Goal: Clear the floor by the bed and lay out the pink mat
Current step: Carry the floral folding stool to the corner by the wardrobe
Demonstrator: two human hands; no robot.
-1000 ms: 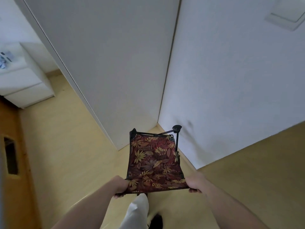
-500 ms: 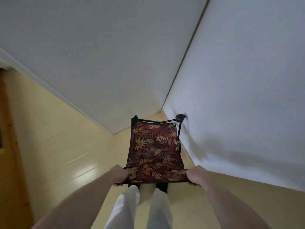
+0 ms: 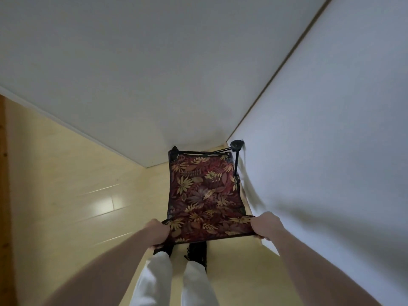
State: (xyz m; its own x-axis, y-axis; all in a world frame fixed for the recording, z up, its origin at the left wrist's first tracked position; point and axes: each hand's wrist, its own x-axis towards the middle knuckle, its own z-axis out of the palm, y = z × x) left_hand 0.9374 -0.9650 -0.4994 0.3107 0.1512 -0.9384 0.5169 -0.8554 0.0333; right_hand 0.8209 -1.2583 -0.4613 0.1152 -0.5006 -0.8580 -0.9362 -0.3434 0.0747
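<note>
The left hand (image 3: 157,233) curls its grip round the near left corner of a folding chair (image 3: 204,195), and the right hand (image 3: 266,225) curls its grip round the near right corner; between them the dark red fabric with gold leaves stretches away toward the corner of the room; the black frame (image 3: 235,149) shows at the far edge, its round foot just beside the white wall (image 3: 331,151); the chair hangs over the pale wooden floor (image 3: 77,195); below it stand the person's legs in white trousers (image 3: 174,279) and dark shoes (image 3: 197,250); the pink mat and the bed are out of view.
</note>
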